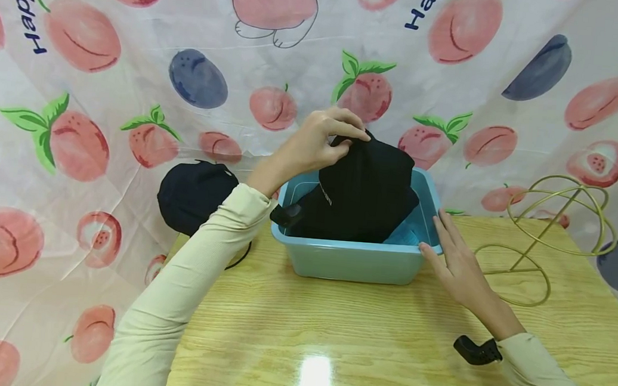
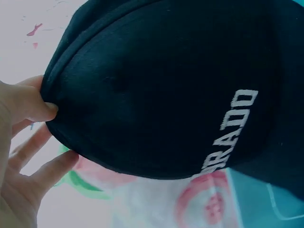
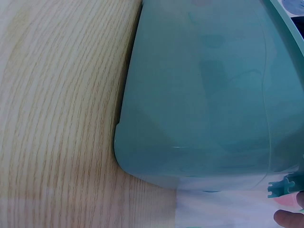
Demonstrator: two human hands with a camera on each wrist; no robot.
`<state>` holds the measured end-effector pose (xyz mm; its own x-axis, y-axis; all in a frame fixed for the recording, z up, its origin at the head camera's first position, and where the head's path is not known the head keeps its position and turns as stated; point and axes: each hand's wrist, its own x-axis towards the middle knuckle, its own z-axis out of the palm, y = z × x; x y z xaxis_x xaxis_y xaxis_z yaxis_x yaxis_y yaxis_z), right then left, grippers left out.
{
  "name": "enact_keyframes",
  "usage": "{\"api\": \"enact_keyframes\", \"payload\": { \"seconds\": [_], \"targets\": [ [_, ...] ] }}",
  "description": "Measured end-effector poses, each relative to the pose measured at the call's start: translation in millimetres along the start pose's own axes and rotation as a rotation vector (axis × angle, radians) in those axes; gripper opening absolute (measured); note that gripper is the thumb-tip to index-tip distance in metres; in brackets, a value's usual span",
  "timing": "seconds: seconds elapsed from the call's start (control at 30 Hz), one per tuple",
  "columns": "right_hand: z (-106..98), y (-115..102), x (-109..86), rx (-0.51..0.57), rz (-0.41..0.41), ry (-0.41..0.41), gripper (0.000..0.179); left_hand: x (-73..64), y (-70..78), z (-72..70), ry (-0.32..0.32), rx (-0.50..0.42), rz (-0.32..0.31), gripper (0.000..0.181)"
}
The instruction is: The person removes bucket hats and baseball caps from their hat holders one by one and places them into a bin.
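Note:
A black baseball cap (image 2: 142,95) with white embroidered letters rises out of a light blue plastic bin (image 1: 355,262). My left hand (image 1: 326,137) pinches the cap's edge between thumb and fingers, as the left wrist view shows closely. More black fabric (image 1: 393,223) lies below it inside the bin. My right hand (image 1: 457,266) rests at the bin's right front corner, fingers straight along the side rim and thumb at the front rim. In the right wrist view, only fingertips (image 3: 289,218) show, beside the bin's wall (image 3: 204,104).
A gold wire stand (image 1: 525,253) with round loops stands on the wooden table (image 1: 256,333) to the right. At the left, another dark cap (image 1: 193,194) sits raised, with a thin dark curve below it. A fruit-printed cloth (image 1: 296,72) hangs behind the table.

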<state>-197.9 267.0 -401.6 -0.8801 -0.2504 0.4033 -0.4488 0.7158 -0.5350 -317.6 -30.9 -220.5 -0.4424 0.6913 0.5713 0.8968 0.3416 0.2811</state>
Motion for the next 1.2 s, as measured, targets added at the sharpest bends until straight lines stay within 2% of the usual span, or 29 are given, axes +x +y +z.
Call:
{"api": "enact_keyframes", "payload": {
  "seconds": [0.13, 0.27, 0.37, 0.5, 0.6, 0.7, 0.8, 1.0, 1.1, 1.2],
  "targets": [
    [-0.3, -1.0, 0.4, 0.005, -0.005, -0.003, 0.064, -4.3, -4.7, 15.4, 0.018, -0.036, -0.016, 0.026],
    [-0.9, -2.1, 0.7, 0.006, -0.007, -0.007, 0.064, -9.2, -2.8, 31.5, 0.026, -0.047, -0.061, 0.024],
    [-1.3, -3.0, 0.7, 0.003, -0.003, -0.009, 0.064, -13.7, 3.6, 40.9, 0.058, -0.013, -0.137, 0.021],
    [-1.6, -3.6, 0.7, 0.003, 0.003, -0.009, 0.064, -18.8, 13.9, 50.0, 0.079, 0.036, -0.285, 0.023],
    [-1.7, -3.1, 0.8, 0.002, 0.003, -0.008, 0.064, -20.9, 20.8, 55.2, 0.029, 0.047, -0.403, 0.033],
    [-1.6, -2.1, 0.8, -0.002, 0.002, -0.005, 0.063, -22.8, 24.8, 59.6, -0.049, 0.055, -0.474, 0.050],
    [-1.5, -1.2, 0.5, -0.004, 0.002, 0.001, 0.063, -24.9, 24.7, 64.3, -0.112, 0.042, -0.486, 0.059],
    [-1.3, -1.2, -0.5, -0.005, 0.000, 0.011, 0.063, -28.5, 17.8, 74.8, -0.214, -0.013, -0.463, 0.060],
    [-1.0, -1.8, -0.6, -0.004, 0.002, 0.009, 0.063, -29.7, 12.8, 79.0, -0.236, -0.013, -0.463, 0.059],
    [-0.6, -2.6, -0.5, -0.003, 0.004, 0.008, 0.063, -31.5, 8.2, 81.5, -0.229, -0.019, -0.464, 0.059]
  ]
}}
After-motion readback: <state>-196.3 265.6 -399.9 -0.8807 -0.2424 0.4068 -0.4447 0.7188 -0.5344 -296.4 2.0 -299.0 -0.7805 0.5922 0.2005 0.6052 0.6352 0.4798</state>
